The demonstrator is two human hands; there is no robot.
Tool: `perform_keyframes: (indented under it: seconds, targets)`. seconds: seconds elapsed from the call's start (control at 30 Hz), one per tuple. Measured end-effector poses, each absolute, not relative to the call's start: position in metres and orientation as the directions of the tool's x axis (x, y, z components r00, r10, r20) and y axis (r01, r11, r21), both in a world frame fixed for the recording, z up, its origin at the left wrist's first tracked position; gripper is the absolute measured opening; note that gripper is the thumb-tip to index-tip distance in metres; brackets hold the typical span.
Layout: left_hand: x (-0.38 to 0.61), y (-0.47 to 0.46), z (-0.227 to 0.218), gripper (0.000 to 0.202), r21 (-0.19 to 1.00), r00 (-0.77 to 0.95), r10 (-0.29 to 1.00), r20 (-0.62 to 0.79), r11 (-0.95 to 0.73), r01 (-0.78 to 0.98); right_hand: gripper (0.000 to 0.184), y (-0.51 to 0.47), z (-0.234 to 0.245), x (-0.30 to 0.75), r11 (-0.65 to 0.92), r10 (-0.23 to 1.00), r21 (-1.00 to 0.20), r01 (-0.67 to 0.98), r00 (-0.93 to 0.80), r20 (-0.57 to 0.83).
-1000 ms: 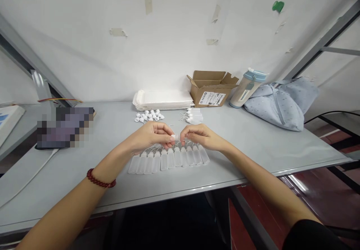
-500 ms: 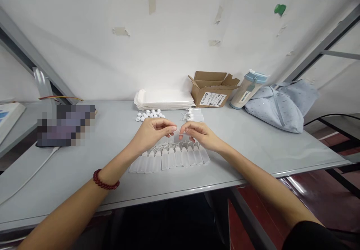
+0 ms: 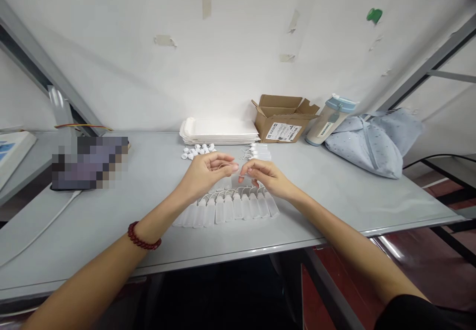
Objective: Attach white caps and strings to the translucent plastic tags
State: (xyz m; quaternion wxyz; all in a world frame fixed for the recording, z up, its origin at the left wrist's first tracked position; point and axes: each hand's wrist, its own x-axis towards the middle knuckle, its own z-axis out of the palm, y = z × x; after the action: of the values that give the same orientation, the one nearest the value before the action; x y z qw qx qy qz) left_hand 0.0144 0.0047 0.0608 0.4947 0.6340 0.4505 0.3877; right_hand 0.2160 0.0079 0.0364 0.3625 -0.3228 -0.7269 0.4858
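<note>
Above the middle of the table, my left hand [image 3: 208,170] has its thumb and fingers pinched on a thin pale cord [image 3: 223,165]. Facing it, a short gap away, my right hand [image 3: 268,176] is also closed, thumb against fingers; a small pale end shows there, but I cannot make out what it is. Just below both hands lies a row of small translucent plastic bottles [image 3: 237,207], side by side, with thin cords looping from their tops. Behind my left hand is a heap of small white caps [image 3: 199,150]. Several more corded pieces [image 3: 260,152] lie behind my right hand.
A stack of white flat sheets or trays [image 3: 223,131] and an open cardboard box [image 3: 284,122] stand against the wall. Right of them are a drinking bottle [image 3: 329,121] and a pale blue cloth bag [image 3: 364,144]. At left lies a blurred-out device [image 3: 89,164] with a white cable [image 3: 44,231].
The view has shifted slightly. My left fingers have turned a little, and the cord now shows more clearly along them. My right hand keeps nearly the same pinch.
</note>
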Motion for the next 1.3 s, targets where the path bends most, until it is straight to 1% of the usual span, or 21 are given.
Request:
perform_keyframes:
  seconds: [0.1,0.17,0.23,0.47,0.63,0.7,0.83,0.9,1.1,1.2,1.3]
  targets:
    - [0.0141,0.0060,0.0603,0.029,0.971,0.291,0.957,-0.016,-0.054,0.233,0.022,0.0082,0.0366,0.2172,0.318,0.821,-0.941,0.119,-0.530,0.210]
    - [0.0135,0.0080,0.0580,0.032,0.962,0.320,0.945,-0.062,-0.029,0.271,0.021,0.0081,0.0367,0.2179,0.318,0.821,-0.941,0.119,-0.531,0.210]
    - [0.0128,0.0098,0.0560,0.035,0.958,0.355,0.932,-0.079,-0.028,0.287,0.021,0.0078,0.0368,0.2183,0.320,0.821,-0.939,0.122,-0.531,0.211]
    - [0.0120,0.0090,0.0568,0.022,0.944,0.422,0.907,0.020,-0.156,0.291,0.021,0.0085,0.0360,0.2191,0.296,0.823,-0.948,0.116,-0.535,0.192]
    - [0.0114,0.0071,0.0567,0.021,0.929,0.412,0.906,0.100,-0.233,0.287,0.022,0.0091,0.0368,0.2194,0.281,0.826,-0.955,0.098,-0.532,0.189]
    - [0.0115,0.0067,0.0576,0.024,0.928,0.412,0.906,0.093,-0.229,0.295,0.023,0.0089,0.0374,0.2195,0.283,0.826,-0.954,0.094,-0.529,0.193]
    - [0.0128,0.0071,0.0594,0.033,0.918,0.423,0.906,0.010,-0.176,0.356,0.023,0.0086,0.0376,0.2195,0.291,0.821,-0.952,0.095,-0.536,0.197]
    - [0.0135,0.0071,0.0597,0.035,0.915,0.430,0.903,-0.009,-0.166,0.368,0.023,0.0086,0.0374,0.2195,0.293,0.818,-0.951,0.099,-0.540,0.196]
    - [0.0120,0.0058,0.0594,0.020,0.909,0.467,0.881,0.071,-0.250,0.333,0.023,0.0073,0.0395,0.2197,0.286,0.823,-0.953,0.100,-0.534,0.191]
    - [0.0100,0.0065,0.0589,0.022,0.903,0.488,0.866,0.104,-0.289,0.319,0.024,0.0071,0.0403,0.2195,0.286,0.825,-0.953,0.101,-0.532,0.191]
    - [0.0089,0.0075,0.0586,0.026,0.897,0.490,0.867,0.090,-0.284,0.338,0.023,0.0075,0.0395,0.2197,0.293,0.824,-0.949,0.113,-0.534,0.191]
